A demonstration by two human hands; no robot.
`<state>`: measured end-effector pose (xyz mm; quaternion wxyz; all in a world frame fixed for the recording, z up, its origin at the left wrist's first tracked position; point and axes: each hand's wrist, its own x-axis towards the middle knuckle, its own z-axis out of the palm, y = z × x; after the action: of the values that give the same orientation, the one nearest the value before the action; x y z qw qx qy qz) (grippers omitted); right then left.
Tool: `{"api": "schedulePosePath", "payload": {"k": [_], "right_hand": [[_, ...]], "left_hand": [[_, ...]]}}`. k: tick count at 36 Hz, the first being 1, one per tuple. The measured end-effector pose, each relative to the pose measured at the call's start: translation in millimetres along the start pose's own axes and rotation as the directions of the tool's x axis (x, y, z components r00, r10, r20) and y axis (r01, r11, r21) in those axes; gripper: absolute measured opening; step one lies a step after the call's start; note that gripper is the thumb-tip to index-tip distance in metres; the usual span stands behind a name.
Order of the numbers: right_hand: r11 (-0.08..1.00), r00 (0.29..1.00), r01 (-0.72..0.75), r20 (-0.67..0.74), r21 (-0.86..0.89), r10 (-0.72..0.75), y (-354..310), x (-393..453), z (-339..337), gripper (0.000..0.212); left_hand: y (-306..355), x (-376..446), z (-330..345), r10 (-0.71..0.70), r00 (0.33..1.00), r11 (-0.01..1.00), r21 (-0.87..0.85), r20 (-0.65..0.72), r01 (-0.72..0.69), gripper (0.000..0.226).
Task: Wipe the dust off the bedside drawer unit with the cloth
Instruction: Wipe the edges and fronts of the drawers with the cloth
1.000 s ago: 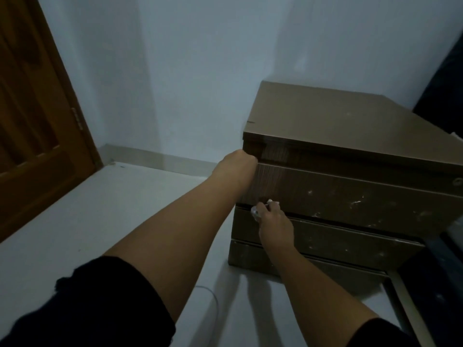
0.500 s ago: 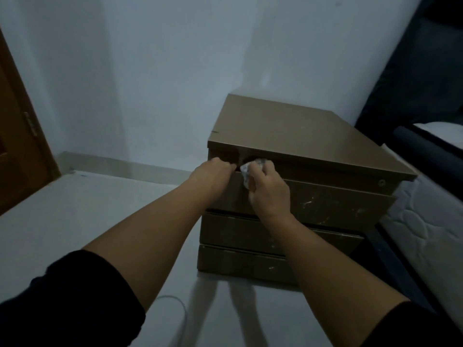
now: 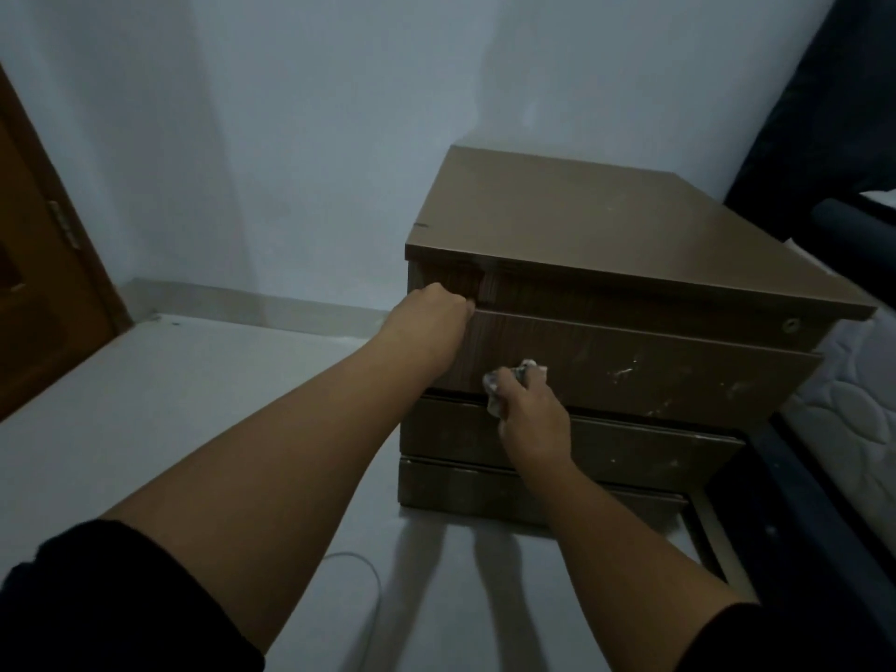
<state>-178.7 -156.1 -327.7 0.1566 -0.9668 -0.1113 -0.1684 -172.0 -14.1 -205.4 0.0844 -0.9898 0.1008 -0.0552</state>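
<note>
The brown bedside drawer unit (image 3: pixel 606 244) stands on the floor against the wall, with three drawer fronts marked by pale smudges. My left hand (image 3: pixel 426 317) grips the top left corner of the upper drawer front, fingers curled over its edge. My right hand (image 3: pixel 531 414) presses a small crumpled whitish cloth (image 3: pixel 499 380) against the lower part of the upper drawer front, near its left half. Most of the cloth is hidden under my fingers.
A bed with a white quilted mattress (image 3: pixel 853 419) and a dark frame sits tight against the unit's right side. A brown wooden door (image 3: pixel 39 293) is at the far left. A thin white cable (image 3: pixel 359 565) lies on the pale floor below my left arm.
My right hand has slid the cloth down from the upper edge of the top drawer front to its lower part. My left hand has kept its grip on the drawer's corner.
</note>
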Motion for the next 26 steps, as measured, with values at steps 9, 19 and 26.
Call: {"api": "schedulePosePath", "payload": {"k": [9, 19, 26], "right_hand": [[0.992, 0.982, -0.127, 0.141, -0.006, 0.126, 0, -11, 18, 0.041], [0.988, 0.986, 0.156, 0.057, -0.006, -0.155, 2, -11, -32, 0.049], [0.999, 0.964, 0.032, -0.264, -0.006, -0.033, 13, 13, -83, 0.028]], "left_hand": [[3, 1, 1, -0.027, 1.0, 1.0, -0.013, 0.005, 0.027, 0.052], [7, -4, -8, -0.078, 0.993, 0.992, -0.097, 0.084, 0.086, 0.047], [30, -14, -4, 0.089, 0.996, 0.969, -0.233, 0.017, -0.082, 0.079]]}}
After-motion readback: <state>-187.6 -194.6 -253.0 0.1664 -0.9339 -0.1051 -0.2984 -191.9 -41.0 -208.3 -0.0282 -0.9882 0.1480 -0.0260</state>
